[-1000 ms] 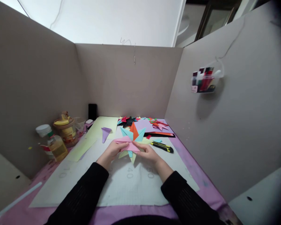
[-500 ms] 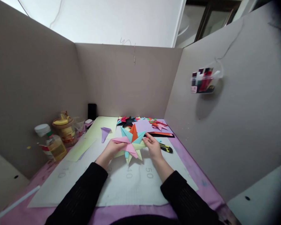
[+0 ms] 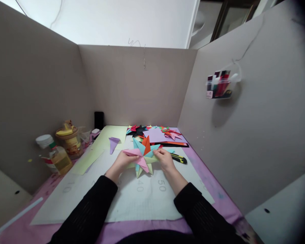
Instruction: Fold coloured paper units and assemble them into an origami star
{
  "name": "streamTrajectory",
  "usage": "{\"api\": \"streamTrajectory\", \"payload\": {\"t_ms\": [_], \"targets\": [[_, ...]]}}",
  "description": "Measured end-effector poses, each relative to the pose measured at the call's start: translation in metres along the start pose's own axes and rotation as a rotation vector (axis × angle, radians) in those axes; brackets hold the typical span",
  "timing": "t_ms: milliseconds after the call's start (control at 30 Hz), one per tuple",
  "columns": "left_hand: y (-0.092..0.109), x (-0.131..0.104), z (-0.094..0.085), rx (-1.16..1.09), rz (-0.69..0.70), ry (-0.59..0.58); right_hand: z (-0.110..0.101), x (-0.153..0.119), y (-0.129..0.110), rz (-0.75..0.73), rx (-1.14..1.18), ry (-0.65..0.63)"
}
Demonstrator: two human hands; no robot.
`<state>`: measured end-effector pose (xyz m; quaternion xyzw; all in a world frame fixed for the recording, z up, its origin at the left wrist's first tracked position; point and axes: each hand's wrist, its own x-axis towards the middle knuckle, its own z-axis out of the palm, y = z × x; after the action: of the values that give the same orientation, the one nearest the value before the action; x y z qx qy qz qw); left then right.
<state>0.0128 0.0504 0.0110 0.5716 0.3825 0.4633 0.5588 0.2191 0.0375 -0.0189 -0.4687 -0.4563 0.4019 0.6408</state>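
Observation:
A folded paper star with pink, light blue, orange and pale green points is held up over the white numbered mat. My left hand grips its pink point on the left, thumb on top. On the right, my right hand pinches a pale green point between thumb and fingers. The undersides of the star and some fingertips are hidden. Just beyond my right hand lies a black and yellow utility knife. A folded purple paper piece rests behind my left hand.
Several folded paper stars and a lilac sheet are at the back. Pale green paper covers the back left. A glue bottle and a tub stand at left. A plastic holder hangs on the right wall.
My right hand has shifted slightly down and left, its fingers now closer together on the pale green point. The star has turned a little. The whole view has shifted slightly.

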Motion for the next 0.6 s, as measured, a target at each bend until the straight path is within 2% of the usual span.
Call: {"api": "streamTrajectory", "payload": {"t_ms": [133,367,467,600], "targets": [[-0.003,0.001,-0.002,0.035,0.005,0.017,0.003,-0.001,0.0,-0.002,0.024,0.042],[0.0,0.001,-0.001,0.049,0.012,0.018,0.008,-0.003,0.003,0.004,0.046,0.02],[0.003,0.0,-0.001,0.054,0.029,0.045,0.008,-0.003,0.003,0.076,0.121,-0.005],[0.008,-0.001,-0.002,-0.018,0.056,0.075,0.006,-0.004,0.001,0.183,0.24,-0.101]]}}
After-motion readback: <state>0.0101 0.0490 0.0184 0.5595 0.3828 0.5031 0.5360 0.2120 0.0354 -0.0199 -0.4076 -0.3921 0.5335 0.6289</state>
